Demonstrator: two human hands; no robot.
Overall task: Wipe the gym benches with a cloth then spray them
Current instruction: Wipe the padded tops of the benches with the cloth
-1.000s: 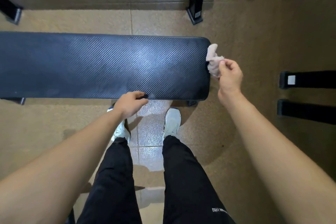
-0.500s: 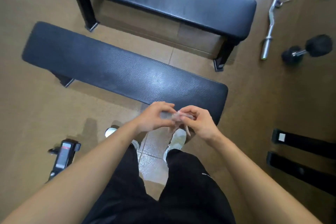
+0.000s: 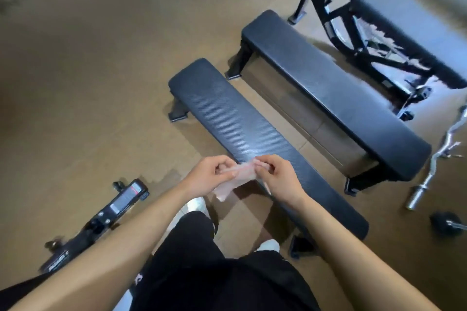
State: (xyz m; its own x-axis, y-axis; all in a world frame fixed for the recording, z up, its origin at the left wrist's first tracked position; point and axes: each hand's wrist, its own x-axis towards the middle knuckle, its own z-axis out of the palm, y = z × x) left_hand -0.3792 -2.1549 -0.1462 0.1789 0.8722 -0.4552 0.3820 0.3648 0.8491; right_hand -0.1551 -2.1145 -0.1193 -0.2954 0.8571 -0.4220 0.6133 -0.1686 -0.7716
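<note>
Near bench ribbed matt vinyl; cloth thin.

Dim, motion-blurred, edges warped

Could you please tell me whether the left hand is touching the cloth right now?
Touching. The head view shows the left hand pinching one end of the cloth, while the right hand pinches the other end.

He's in loose black trousers below the left hand and right hand, a small white mark on the left leg. White trainers show beneath. His forearms are bare.
</note>
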